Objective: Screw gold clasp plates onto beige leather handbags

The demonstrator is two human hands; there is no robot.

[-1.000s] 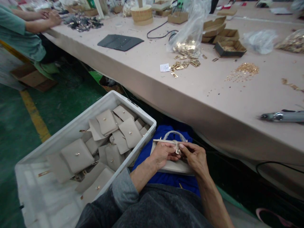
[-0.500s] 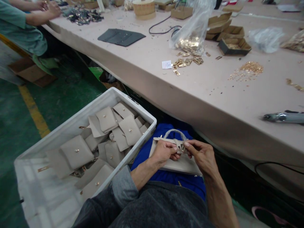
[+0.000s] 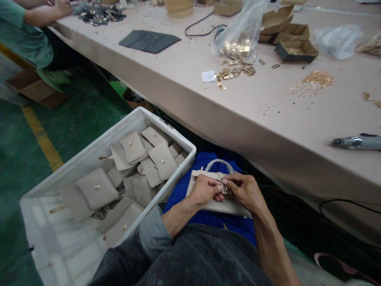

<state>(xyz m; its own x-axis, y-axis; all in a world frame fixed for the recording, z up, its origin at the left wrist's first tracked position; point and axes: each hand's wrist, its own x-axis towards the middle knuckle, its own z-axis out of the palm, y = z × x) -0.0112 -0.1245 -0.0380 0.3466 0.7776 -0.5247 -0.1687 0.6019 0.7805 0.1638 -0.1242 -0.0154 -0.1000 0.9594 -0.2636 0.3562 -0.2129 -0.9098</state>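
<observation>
A small beige handbag [image 3: 220, 205] with a plastic-wrapped handle lies on blue cloth [image 3: 208, 220] over my lap, below the table edge. My left hand [image 3: 205, 190] is closed on the bag's front flap. My right hand [image 3: 244, 192] pinches the gold clasp [image 3: 224, 188] at the flap's middle, fingertips meeting my left thumb. To my left a white plastic crate [image 3: 89, 157] holds several beige bags of the same kind, each with a small gold stud.
The pink worktable [image 3: 268, 115] carries a clear bag of gold fittings [image 3: 238, 35], loose gold plates [image 3: 229, 73], a heap of tiny gold pieces [image 3: 314, 79], cardboard trays [image 3: 294, 51], a dark leather panel [image 3: 149, 40] and a metal tool [image 3: 355, 142]. Another person [image 3: 26, 31] works at far left.
My hands and the bag stayed in my lap, shifting slightly; my right fingers closed in tighter on the clasp. The view tipped a little, so the table slid upward.
</observation>
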